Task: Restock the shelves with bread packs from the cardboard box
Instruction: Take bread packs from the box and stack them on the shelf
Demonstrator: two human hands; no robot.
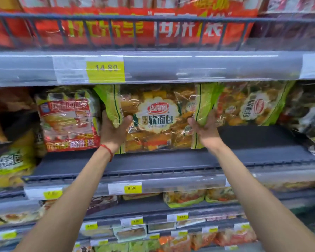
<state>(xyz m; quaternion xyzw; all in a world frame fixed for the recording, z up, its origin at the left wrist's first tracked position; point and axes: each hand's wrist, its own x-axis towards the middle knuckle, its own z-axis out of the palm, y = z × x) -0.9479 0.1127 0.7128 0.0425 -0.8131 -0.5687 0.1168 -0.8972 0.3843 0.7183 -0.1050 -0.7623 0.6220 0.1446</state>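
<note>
Setting: shop shelving fills our view, tier over tier, with clear price strips [207, 66] along the front edges.
Middle shelf: a dark shelf board [171, 160] runs left to right, and its near part lies bare in front of the packs.
Bread pack: the bread pack [155, 117] we hold stands upright in the middle of that board. Its label faces us, with green side bands left and right and its lower edge down at the board.
Left hand: our left hand [115, 128] grips the pack's left green band, thumb over the front, with a red cord [108, 151] round the wrist.
Right hand: our right hand [204, 127] clamps the right green band, thumb on the front face.
Hands together: well apart, one at each side of the pack.
Left neighbour: a red-printed pack [69, 120] stands just beside it; we cannot tell whether they touch.
Right neighbour: a second green pack [251, 104] sits farther back, label turned sideways.
Above: a yellow price tag [105, 70] reads 14.80, under a wire rail [153, 20] fronting red packs [116, 30].
Below: a lower tag [132, 188] reads 9.90; more packs [184, 198] lie on the lower tiers, blurred.
</note>
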